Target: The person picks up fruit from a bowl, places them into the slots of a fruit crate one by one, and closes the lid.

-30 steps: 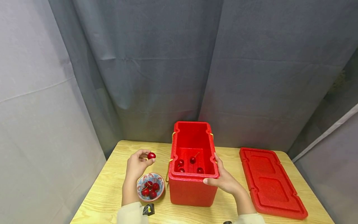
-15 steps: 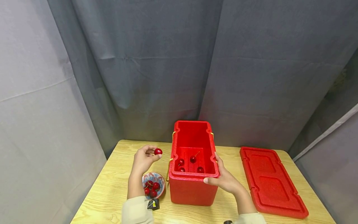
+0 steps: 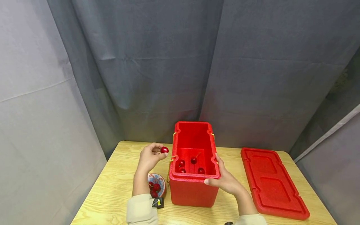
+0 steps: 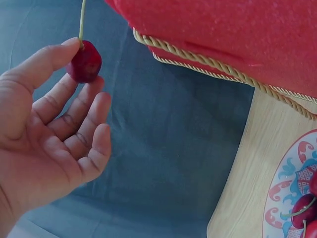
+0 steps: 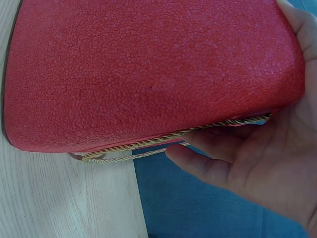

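Observation:
My left hand [image 3: 150,157] pinches a dark red cherry [image 4: 85,62] between thumb and fingertips, its stem pointing up in the left wrist view. This cherry is held just left of the red foam box [image 3: 194,192], near its rim. Inside the open box lie several cherries [image 3: 194,160], one with its stem raised. My right hand [image 3: 229,181] grips the box's near right corner, thumb on the front and fingers along the right side by the gold cord [image 5: 173,135]. A patterned bowl [image 3: 161,181] with several cherries stands under my left forearm, which partly hides it.
The red box lid [image 3: 274,184] lies flat on the wooden table [image 3: 104,187] at the right. Yellow cord [image 4: 198,58] hangs along the box's left side. Grey curtains [image 3: 157,78] stand behind and beside the table.
My left hand has moved right and slightly farther away with the cherry, closer to the box rim. Its forearm now covers more of the bowl. My right hand keeps its place on the box.

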A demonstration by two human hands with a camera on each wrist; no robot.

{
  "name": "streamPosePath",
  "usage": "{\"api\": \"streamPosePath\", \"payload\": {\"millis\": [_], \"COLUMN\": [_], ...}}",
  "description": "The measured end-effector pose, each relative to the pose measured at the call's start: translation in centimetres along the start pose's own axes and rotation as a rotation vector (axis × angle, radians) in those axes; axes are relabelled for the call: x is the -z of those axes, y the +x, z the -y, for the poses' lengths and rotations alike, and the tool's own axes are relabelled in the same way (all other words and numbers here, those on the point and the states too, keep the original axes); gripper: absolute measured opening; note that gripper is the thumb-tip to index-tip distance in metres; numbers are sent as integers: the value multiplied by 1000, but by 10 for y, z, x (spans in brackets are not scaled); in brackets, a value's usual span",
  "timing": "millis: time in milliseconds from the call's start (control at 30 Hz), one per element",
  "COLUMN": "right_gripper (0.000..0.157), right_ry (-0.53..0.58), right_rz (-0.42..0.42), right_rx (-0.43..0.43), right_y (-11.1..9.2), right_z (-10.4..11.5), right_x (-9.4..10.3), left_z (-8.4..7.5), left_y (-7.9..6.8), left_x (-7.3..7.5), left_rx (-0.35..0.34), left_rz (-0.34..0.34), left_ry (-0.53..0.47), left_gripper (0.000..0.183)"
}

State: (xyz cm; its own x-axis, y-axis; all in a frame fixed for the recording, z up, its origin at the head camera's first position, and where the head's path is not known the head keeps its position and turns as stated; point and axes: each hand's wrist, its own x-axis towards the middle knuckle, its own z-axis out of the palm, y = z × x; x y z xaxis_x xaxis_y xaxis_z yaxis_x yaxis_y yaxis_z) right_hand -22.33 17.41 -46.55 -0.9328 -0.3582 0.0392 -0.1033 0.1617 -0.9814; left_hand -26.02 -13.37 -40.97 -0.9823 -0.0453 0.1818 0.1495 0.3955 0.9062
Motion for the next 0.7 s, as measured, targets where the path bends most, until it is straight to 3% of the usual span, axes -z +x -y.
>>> {"api": "streamPosePath", "payload": {"millis": [467, 700], "right_gripper": [106, 106], "right_ry": [7, 26], "right_rz": [3, 10], "right_rx": [3, -1], "right_y": [1, 3], "right_z": [0, 1], "right_x": [-1, 0], "left_z": [-12, -21], "left_y": [7, 16], "left_x": [-12, -18], "left_rx": [-58, -45], "left_rz": [46, 91], "left_ry": [19, 14], "left_gripper": [29, 27]}}
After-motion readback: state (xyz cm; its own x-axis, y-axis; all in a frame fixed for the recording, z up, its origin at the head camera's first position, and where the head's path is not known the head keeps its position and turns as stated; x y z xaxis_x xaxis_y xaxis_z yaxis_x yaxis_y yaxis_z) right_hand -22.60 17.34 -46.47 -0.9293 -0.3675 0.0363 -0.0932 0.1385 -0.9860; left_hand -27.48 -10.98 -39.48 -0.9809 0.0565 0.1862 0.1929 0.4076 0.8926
